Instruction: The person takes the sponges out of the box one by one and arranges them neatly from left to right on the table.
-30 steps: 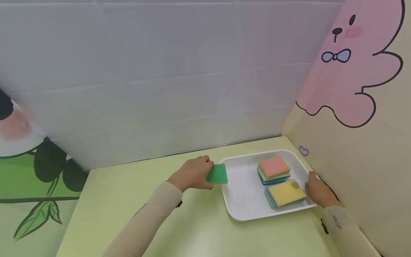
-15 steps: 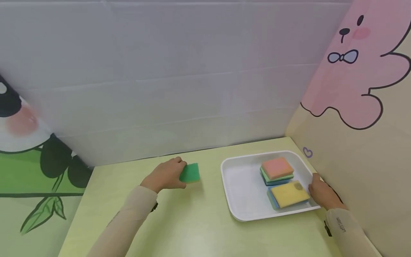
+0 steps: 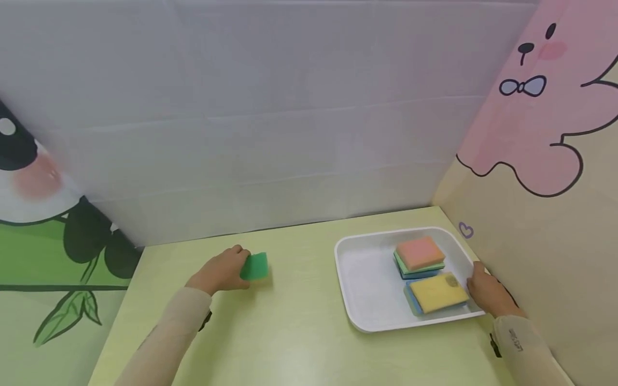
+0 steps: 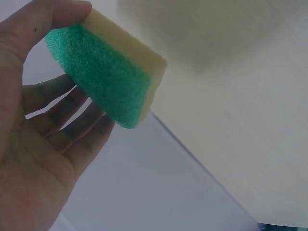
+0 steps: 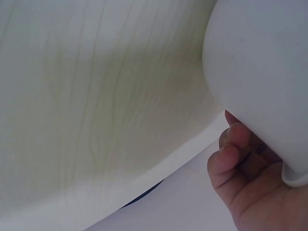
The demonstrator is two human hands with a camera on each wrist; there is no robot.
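Pinching a green sponge that jutted rightward from its fingers, the left hand was well left of the white tray, gripped by the right hand.

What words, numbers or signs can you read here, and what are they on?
"Lets Slim", perhaps: small dark print on the right sleeve, too small to be sure.
Left sleeve: a faint dark mark at its edge, too small to read.
Green sponge, yellow sponge, tray: no writing that I can see.
Purple heart: a drawing, no words.
I see no numbers.
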